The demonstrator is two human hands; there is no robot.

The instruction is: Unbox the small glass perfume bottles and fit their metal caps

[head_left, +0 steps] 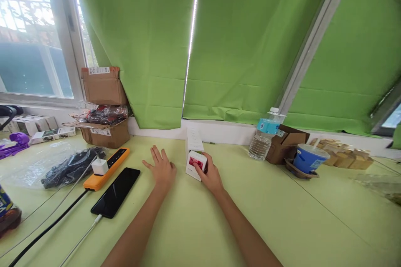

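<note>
While your right hand point(213, 176) has its fingers closed on the small white box point(191, 164), the thumb over its red picture, the box is at the middle of the desk point(194, 225), before a long white shape point(194, 138). To hold it well, you should press lightly and keep it straight with that shape. Your left hand point(163, 170), its fingers spread apart, is just to the left and could steady things. The fingertips behind the box are hidden, and I cannot tell if the shape is one box or several. At near left, a bottle point(6, 210) is cut off.
</note>
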